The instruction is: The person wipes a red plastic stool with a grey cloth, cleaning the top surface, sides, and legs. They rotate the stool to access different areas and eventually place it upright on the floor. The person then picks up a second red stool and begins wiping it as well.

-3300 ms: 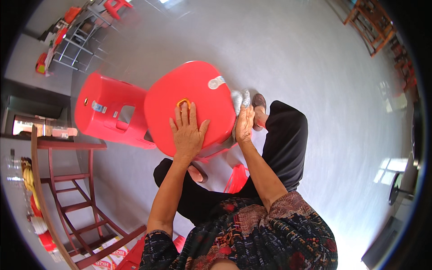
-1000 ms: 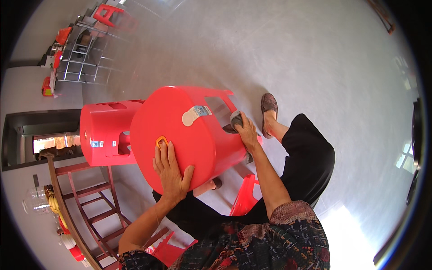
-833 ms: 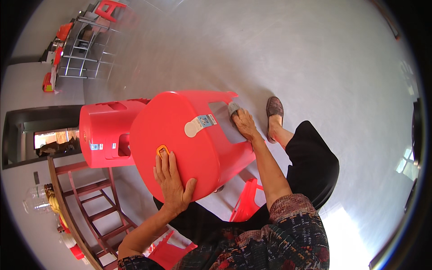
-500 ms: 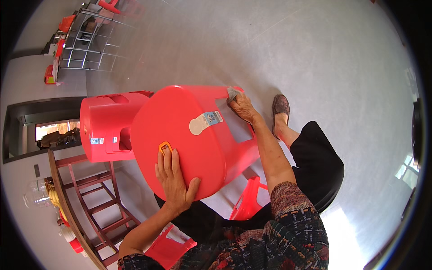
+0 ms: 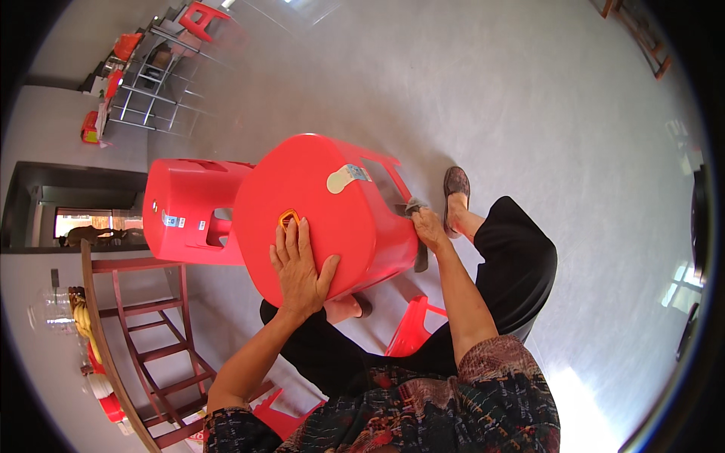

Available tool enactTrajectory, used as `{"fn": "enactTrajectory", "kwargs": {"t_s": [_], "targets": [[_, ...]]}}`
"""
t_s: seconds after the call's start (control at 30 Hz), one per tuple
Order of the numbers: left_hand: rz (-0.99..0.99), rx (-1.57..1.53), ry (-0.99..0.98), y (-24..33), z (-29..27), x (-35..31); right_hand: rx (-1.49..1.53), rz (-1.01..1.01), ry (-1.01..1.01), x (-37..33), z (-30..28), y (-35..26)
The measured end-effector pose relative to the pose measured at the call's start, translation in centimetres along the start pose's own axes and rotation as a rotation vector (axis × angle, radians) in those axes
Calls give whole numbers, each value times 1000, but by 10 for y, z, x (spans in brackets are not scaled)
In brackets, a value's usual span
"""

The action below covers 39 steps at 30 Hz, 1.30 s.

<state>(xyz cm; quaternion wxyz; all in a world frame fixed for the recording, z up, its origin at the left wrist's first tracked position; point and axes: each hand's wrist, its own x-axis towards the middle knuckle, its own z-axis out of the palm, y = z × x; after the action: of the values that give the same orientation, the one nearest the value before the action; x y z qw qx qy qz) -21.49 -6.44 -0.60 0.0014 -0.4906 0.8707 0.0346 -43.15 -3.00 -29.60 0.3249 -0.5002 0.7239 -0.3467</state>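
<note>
A red plastic stool (image 5: 325,241) is tipped so that its seat faces me, with an orange-rimmed hole and a pale sticker on it. My left hand (image 5: 300,275) lies flat on the seat, fingers stretched, their tips beside the hole. At the stool's right side my right hand (image 5: 429,226) is closed on a grey cloth (image 5: 414,204), pressed against a leg. Part of the cloth hangs below, behind the hand. Just left of this stool lies another red stool (image 5: 181,215), also on its side.
A wooden ladder-like frame (image 5: 155,352) stands at the left. Close to my legs are a red plastic piece of furniture (image 5: 410,328) and another red one (image 5: 283,415), both partly hidden. A metal rack (image 5: 143,98) stands far left, with a red stool (image 5: 202,19) behind it.
My right hand and the cloth have moved down along the stool's side, toward me. The stool has turned slightly, and my left hand still rests on its seat.
</note>
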Motion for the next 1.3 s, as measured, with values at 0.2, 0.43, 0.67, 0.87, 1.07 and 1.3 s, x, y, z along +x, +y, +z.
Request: {"fn": "enactTrajectory", "kwargs": {"t_s": [0.2, 0.43, 0.67, 0.87, 1.07, 1.3], "targets": [[-9, 19, 11, -3, 3, -3, 549, 220, 88, -21, -86, -125], [29, 14, 1, -1, -3, -4, 544, -52, 125, 15, -80, -176], [32, 10, -34, 2, -4, -3, 483, 108, -108, 123, -86, -200], [8, 7, -28, 2, -3, -4, 628, 201, -72, 100, -83, -196], [67, 15, 30, -14, -1, -8, 933, 214, 79, 48, -82, -178], [297, -25, 57, -14, -9, 24, 928, 160, 523, -43, -60, -164]]}}
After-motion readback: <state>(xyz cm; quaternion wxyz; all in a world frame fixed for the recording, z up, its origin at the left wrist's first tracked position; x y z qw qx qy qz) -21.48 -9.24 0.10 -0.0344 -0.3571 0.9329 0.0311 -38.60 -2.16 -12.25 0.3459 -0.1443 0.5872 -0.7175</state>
